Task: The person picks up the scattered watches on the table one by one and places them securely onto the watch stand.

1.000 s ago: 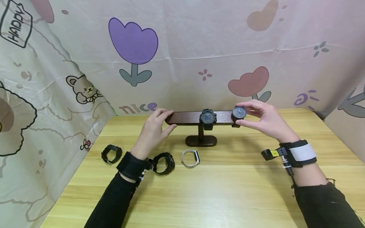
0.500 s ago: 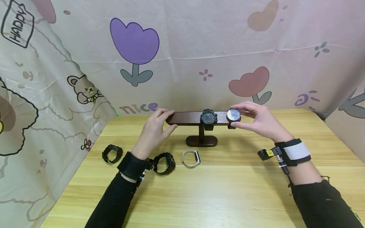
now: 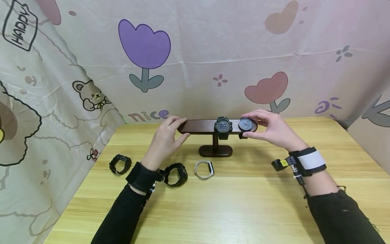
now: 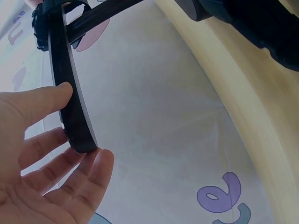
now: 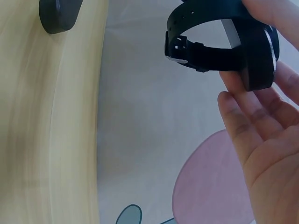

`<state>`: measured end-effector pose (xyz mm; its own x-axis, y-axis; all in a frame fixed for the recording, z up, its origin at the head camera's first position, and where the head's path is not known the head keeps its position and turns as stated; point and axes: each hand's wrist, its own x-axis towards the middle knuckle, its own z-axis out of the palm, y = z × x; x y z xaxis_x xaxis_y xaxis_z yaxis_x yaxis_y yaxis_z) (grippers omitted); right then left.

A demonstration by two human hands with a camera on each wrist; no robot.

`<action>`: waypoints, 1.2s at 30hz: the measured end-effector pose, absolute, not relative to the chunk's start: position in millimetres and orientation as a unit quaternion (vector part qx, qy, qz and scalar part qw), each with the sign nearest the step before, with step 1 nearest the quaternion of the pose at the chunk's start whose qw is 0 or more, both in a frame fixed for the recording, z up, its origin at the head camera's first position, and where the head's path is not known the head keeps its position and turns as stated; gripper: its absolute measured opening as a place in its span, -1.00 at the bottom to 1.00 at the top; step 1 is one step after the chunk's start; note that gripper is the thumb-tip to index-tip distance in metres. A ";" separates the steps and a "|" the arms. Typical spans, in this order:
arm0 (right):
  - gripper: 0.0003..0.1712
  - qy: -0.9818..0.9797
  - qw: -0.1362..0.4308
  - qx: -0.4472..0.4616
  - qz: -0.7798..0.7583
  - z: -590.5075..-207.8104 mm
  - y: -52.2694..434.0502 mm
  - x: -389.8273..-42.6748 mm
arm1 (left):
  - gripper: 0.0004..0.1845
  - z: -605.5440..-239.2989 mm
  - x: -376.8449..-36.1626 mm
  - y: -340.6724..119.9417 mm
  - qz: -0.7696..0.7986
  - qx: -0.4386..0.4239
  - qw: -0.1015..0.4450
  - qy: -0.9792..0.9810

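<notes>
On the right end of the dark wooden watch stand point(image 3: 202, 126), the right hand point(image 3: 271, 129) pinches a round-faced black watch point(image 3: 246, 125) between thumb and fingers, just beside a chunky black watch point(image 3: 222, 126) strapped at the bar's middle. At the left end, the left hand point(image 3: 164, 140) holds the bar between thumb and fingers. Three more watches point(image 3: 174, 174) lie on the tabletop point(image 3: 231, 200) in front of the stand.

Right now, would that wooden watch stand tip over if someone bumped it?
Probably. The stand carries a long bar on one thin post over a small base, so it looks top-heavy. The left hand steadying its end hints likewise. It seems rigid, not floppy.
</notes>
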<state>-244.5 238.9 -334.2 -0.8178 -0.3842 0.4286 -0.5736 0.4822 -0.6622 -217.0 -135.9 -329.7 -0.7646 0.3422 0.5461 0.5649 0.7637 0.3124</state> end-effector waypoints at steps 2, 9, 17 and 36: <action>-0.35 -0.853 0.112 0.283 0.424 -334.3 238.2 -245.0 | -0.46 -330.2 -217.2 -136.0 -0.235 -0.250 0.236 -0.909; -0.36 -0.856 0.120 0.291 0.410 -334.1 235.7 -246.9 | -0.47 -331.2 -218.1 -136.3 -0.232 -0.252 0.238 -0.909; -0.37 -0.860 0.123 0.298 0.397 -333.3 229.7 -249.5 | -0.47 -330.4 -217.7 -136.4 -0.232 -0.255 0.239 -0.908; -0.34 -0.856 0.131 0.304 0.396 -336.1 222.6 -249.5 | -0.47 -331.6 -218.9 -136.6 -0.224 -0.257 0.243 -0.908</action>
